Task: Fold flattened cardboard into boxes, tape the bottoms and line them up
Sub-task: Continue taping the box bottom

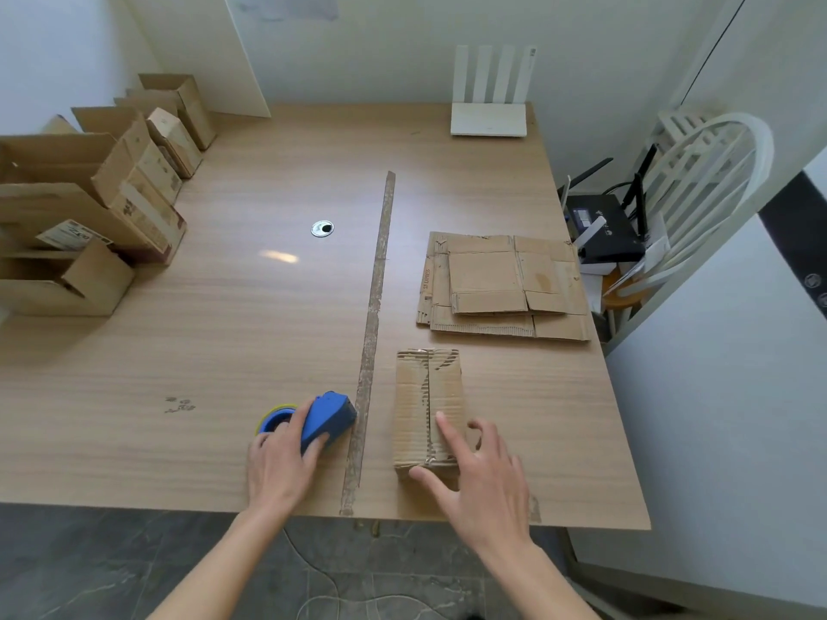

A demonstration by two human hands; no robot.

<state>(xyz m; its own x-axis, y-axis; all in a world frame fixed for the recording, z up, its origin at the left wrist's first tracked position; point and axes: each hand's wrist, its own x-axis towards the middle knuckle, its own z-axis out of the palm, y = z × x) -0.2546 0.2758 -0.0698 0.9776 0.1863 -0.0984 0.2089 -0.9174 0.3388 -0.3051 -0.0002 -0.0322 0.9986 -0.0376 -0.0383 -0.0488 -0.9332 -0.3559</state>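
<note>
A small folded cardboard box (pixel 425 396) stands near the table's front edge with its taped bottom facing up. My right hand (pixel 479 481) rests on its near end, fingers spread over the top and thumb against the front face. Left of it lies a blue tape dispenser (pixel 329 416) with a yellow-rimmed roll, and my left hand (pixel 279 463) is wrapped over its near side. A stack of flattened cardboard (pixel 501 284) sits farther back on the right. A row of folded open boxes (pixel 98 203) lines the table's left side.
A worn strip of tape (pixel 373 324) runs front to back across the wooden table (pixel 250 328). A cable grommet (pixel 322 228) is in the middle, a white router (pixel 490 118) at the back. A white chair (pixel 698 194) holding a black router stands to the right.
</note>
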